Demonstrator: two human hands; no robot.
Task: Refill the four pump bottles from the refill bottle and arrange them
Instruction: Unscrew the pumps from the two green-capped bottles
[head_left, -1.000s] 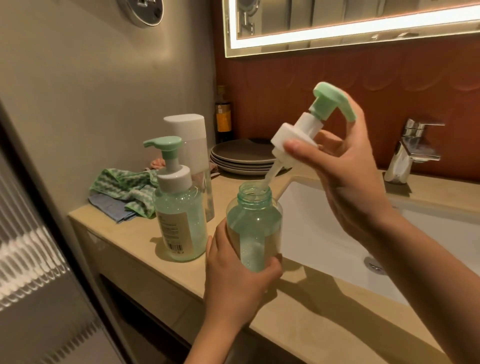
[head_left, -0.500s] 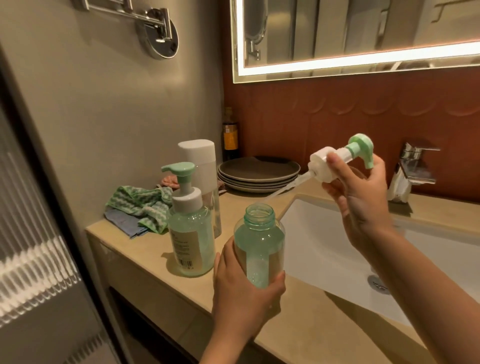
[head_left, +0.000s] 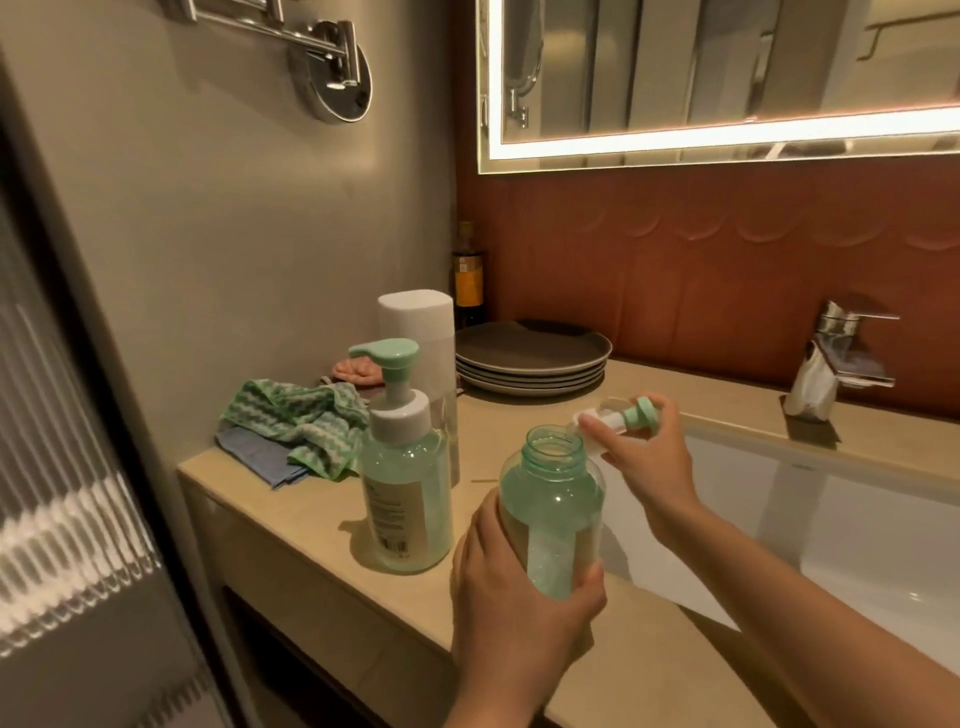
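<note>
The left hand (head_left: 519, 587) wraps its fingers and thumb round the lower body of the open bottle (head_left: 550, 499), a round, clear green-tinted plastic one with a threaded neck and no cap, held upright over the front edge of the countertop (head_left: 291, 519). It holds pale green liquid; the level is hard to read through the tint. The right hand (head_left: 649, 457) pinches the pump head (head_left: 631, 415), white collar and mint-green nozzle, turned on its side just behind the bottle's mouth and low beside the basin's (head_left: 857, 519) rim; whether it touches the stone I cannot tell.

To the left a second pump bottle (head_left: 405, 493) stands on the smooth beige top, same clear plastic, a paper label on its side, pump screwed on, filled near the shoulder with the same pale green. Close behind it rises a tall container (head_left: 415, 317) with a matte white rounded cap. Further back sit a stack of dark matte plates (head_left: 530, 348) and a dark glass bottle (head_left: 469, 275) with a yellow label in the corner. A crumpled green-and-white wavy cloth (head_left: 296, 421) lies on a flat blue cloth (head_left: 254, 457). A polished chrome tap (head_left: 831, 364) stands behind the white glossy basin
</note>
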